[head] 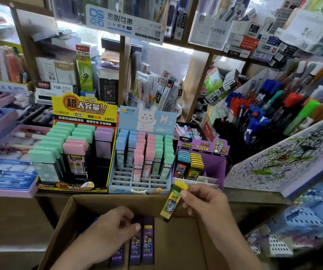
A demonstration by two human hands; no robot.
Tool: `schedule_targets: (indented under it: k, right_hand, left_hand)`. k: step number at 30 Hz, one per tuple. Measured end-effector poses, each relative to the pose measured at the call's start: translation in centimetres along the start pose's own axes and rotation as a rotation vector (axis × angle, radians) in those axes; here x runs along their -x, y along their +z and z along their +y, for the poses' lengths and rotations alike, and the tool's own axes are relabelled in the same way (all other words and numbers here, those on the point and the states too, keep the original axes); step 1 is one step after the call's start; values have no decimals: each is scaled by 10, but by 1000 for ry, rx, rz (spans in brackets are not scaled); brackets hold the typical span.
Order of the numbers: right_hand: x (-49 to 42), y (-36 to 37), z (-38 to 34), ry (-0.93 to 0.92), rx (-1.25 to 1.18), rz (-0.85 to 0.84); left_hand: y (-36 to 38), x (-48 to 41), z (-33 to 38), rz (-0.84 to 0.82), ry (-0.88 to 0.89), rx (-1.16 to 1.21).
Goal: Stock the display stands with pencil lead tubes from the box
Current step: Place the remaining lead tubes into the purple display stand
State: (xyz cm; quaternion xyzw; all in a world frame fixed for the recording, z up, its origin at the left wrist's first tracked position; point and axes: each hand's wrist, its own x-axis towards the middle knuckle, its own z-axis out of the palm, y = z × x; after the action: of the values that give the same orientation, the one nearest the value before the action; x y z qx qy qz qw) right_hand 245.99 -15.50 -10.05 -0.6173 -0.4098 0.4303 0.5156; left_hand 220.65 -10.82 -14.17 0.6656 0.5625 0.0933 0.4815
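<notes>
The right hand [201,201] pinches a yellow lead tube [173,201] upright, ready for the purple stand [215,166]; the left hand [115,228], loosely curled, reaches into the box [176,240] for more.

purple tubes [147,242] partly under left hand [108,228]; box [178,242] near side beyond lower edge

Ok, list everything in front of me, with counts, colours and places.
cardboard box: one, brown, bottom centre
purple tubes: at least three, in the box
yellow tube: one, above the box
yellow stand: one, left; green, pink, lilac tubes
blue stand: one, middle; front slots empty
purple stand: one, right; blue and yellow tubes
marker pens: many, mixed colours, far right
left hand: over purple tubes
right hand: holding yellow tube
</notes>
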Motion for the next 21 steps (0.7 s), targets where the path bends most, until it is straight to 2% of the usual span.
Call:
schedule_targets:
  k: [9, 15, 21]
  right_hand:
    - [-10, -36, -37, -226, -86, 206]
    - [-22, -40, -33, -341, 103, 234]
    - [-32, -36, -19, -360, 347, 227]
  left_hand:
    - [-3, 4, 0, -13, -36, -40]
    - [-2, 8, 4, -2, -42, -48]
    - [-2, 9, 5, -4, -40, -59]
